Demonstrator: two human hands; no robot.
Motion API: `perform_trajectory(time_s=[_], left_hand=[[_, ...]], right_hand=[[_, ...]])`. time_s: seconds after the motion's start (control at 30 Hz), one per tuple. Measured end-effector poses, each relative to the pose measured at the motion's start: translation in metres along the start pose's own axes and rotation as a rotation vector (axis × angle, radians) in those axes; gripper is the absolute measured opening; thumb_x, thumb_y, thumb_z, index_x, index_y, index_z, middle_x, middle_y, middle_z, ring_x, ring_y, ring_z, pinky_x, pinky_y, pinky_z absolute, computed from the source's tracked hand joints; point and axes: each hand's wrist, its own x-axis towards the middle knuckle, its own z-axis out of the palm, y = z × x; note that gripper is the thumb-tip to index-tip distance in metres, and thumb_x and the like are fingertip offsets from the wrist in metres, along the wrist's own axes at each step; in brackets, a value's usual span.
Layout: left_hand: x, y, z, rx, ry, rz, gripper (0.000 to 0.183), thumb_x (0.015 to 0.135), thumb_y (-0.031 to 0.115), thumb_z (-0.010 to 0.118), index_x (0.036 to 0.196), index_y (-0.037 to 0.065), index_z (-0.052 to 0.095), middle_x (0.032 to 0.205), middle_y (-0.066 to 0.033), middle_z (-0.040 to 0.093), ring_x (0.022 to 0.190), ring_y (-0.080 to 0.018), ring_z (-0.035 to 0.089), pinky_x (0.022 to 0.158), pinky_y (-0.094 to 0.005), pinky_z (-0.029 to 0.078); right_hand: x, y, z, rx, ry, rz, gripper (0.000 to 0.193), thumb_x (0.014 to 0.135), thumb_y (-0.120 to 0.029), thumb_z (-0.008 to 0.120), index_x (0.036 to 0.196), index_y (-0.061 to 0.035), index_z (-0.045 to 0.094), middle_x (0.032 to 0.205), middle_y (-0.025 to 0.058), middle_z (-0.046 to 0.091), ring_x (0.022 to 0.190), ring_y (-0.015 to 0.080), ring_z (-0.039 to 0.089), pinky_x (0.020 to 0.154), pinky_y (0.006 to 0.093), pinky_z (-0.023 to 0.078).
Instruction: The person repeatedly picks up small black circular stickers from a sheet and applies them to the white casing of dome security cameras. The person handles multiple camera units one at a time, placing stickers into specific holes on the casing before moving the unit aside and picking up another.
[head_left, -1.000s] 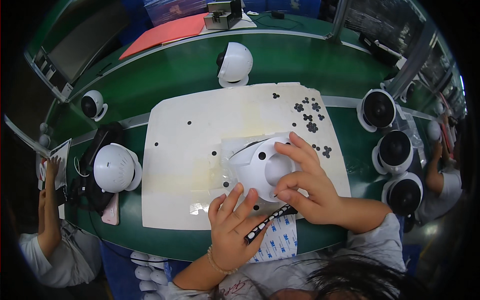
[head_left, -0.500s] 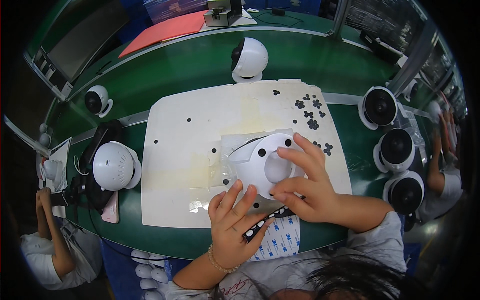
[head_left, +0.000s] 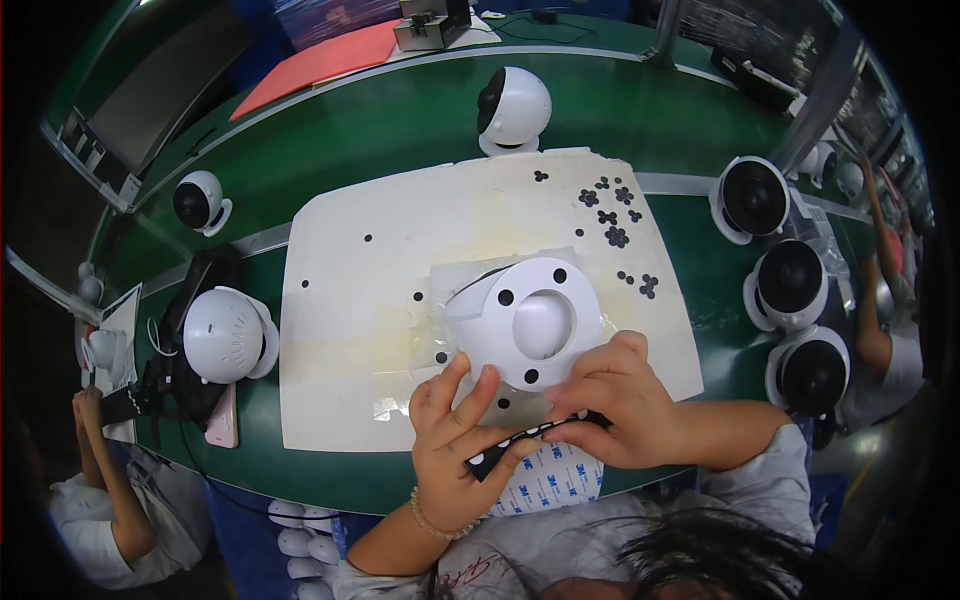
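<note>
A white ball-shaped camera (head_left: 495,335) rests on clear plastic wrap with its round, ringed base facing up. Three black round pads (head_left: 559,275) sit on the ring, the nearest one at its front edge. My left hand (head_left: 448,450) grips a black strip of round pads (head_left: 490,460) between thumb and fingers, its index and middle fingers reaching up to the base's near left edge. At the strip's right end, my right hand (head_left: 620,405) is closed, thumb and fingertips pinching there. Whether a single pad is between those fingertips is hidden.
A cream board (head_left: 350,350) with scattered black pads (head_left: 616,237) lies under the work. White cameras with black fronts stand right (head_left: 755,200), far (head_left: 520,110) and left (head_left: 230,335). A pink phone (head_left: 222,418) lies left; printed backing paper (head_left: 550,480) lies near me. People sit at both sides.
My right hand has moved from the base's ring down to the strip and closed on it. The pad at the ring's near edge now shows uncovered. My left hand keeps holding the strip.
</note>
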Motion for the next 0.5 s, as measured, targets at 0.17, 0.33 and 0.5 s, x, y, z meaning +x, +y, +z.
perform_trajectory(time_s=[0.17, 0.33, 0.5], left_hand=[[0.001, -0.001, 0.000, 0.016, 0.001, 0.015, 0.020, 0.064, 0.024, 0.074, 0.067, 0.006, 0.064, 0.122, -0.0075, 0.052, 0.119, -0.0286, 0.039, 0.089, -0.0398, 0.027], [0.000, 0.000, 0.001, 0.085, 0.009, 0.016, 0.019, 0.064, 0.023, 0.074, 0.067, 0.007, 0.064, 0.122, -0.0074, 0.052, 0.120, -0.0281, 0.039, 0.089, -0.0399, 0.026], [-0.001, 0.002, 0.001, 0.113, 0.025, 0.011, 0.018, 0.064, 0.022, 0.074, 0.068, 0.006, 0.064, 0.122, -0.0080, 0.052, 0.120, -0.0283, 0.039, 0.089, -0.0398, 0.026]], right_hand=[[-0.004, 0.005, -0.002, -0.129, 0.096, -0.236, 0.009, 0.070, -0.017, 0.067, 0.078, -0.0174, 0.064, 0.095, -0.0035, 0.058, 0.100, 0.0176, 0.047, 0.079, 0.0325, 0.027], [-0.003, 0.023, -0.011, 0.037, 0.208, 0.040, 0.010, 0.070, -0.015, 0.065, 0.079, -0.0158, 0.062, 0.119, 0.0087, 0.049, 0.119, 0.0313, 0.034, 0.095, 0.0388, 0.022], [0.002, 0.019, -0.013, -0.028, 0.125, 0.018, 0.018, 0.068, -0.019, 0.067, 0.084, -0.0163, 0.060, 0.123, 0.0091, 0.047, 0.121, 0.0319, 0.031, 0.097, 0.0411, 0.020]])
